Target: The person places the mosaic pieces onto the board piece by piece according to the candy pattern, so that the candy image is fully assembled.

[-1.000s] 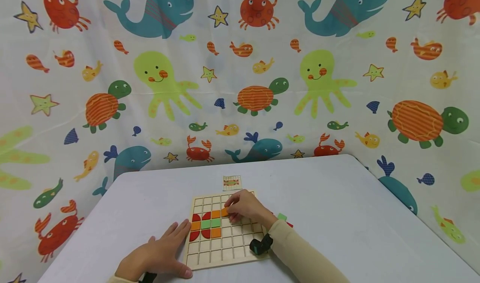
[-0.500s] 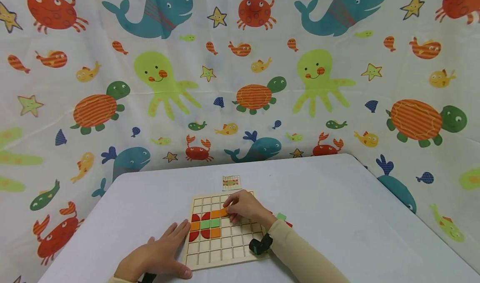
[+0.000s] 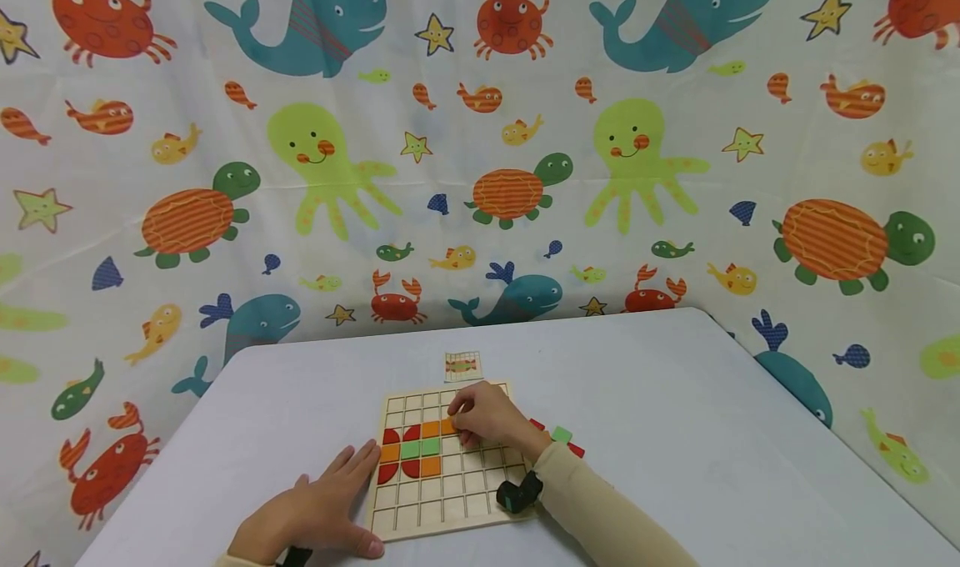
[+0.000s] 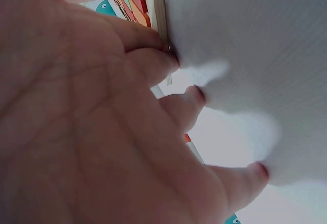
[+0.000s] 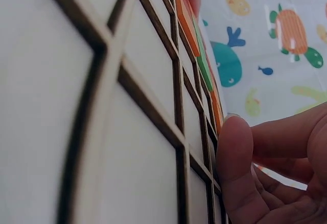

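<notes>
A wooden grid board (image 3: 465,492) lies on the table, partly filled with coloured tiles. At the end of its upper filled row sits an orange square tile (image 3: 447,426), pinched by my right hand (image 3: 491,417) with thumb and index finger. In the right wrist view the thumb (image 5: 235,157) is against the grid beside the orange tiles. Green tiles (image 3: 420,448) and red rounded tiles (image 3: 387,473) fill nearby cells. My left hand (image 3: 322,504) lies with spread fingers along the board's left edge; its fingertips touch the table and the board's side in the left wrist view.
A small pattern card (image 3: 462,366) lies behind the board. Loose tiles, including a green one (image 3: 561,434) and a red one (image 3: 575,450), lie right of the board, partly behind the right wrist. A curtain with sea animals (image 3: 510,133) hangs behind the table.
The orange tile under my right fingers now lies flatter in its cell than a second ago. My right hand has barely shifted, and the left has stayed put.
</notes>
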Demonstrator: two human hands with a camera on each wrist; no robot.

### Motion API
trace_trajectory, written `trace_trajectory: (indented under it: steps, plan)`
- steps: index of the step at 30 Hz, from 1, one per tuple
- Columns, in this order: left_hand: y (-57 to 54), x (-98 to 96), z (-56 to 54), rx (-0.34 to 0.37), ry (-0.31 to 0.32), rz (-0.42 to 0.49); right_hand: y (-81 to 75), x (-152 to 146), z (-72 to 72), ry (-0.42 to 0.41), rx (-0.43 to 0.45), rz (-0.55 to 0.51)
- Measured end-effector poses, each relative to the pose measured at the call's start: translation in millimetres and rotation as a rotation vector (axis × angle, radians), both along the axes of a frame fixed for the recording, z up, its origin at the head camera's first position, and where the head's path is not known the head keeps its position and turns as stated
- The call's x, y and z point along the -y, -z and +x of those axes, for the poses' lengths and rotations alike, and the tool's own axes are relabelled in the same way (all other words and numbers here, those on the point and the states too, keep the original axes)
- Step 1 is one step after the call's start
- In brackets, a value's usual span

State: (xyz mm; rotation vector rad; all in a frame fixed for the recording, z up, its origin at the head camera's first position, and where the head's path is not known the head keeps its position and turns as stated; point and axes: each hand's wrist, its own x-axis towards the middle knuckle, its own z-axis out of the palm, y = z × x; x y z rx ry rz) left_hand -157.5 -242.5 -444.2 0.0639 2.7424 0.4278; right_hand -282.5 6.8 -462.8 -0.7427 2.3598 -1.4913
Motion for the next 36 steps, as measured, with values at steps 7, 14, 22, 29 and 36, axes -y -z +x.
trace_trajectory:
  steps: [7, 14, 22, 29, 36]
  plan:
    - [-0.5, -0.4, -0.7, 0.006, -0.007, 0.0, -3.4, -1.9, 1.0, -0.008, 0.015, -0.005]
    - [-0.8, -1.1, -1.6, 0.009, -0.016, -0.006, -8.4, -8.1, -1.0, -0.03, 0.053, -0.018]
    - [1.0, -0.6, -2.5, -0.001, -0.008, -0.005, -17.7, -21.8, -7.0, -0.071, 0.027, -0.023]
    - [2.7, 0.5, -2.5, 0.002, 0.0, -0.006, -28.2, -37.2, -7.7, -0.109, 0.021, 0.004]
    - [0.9, -0.9, -1.6, 0.014, -0.001, 0.008, -35.9, -55.9, -7.3, -0.092, 0.006, 0.027]
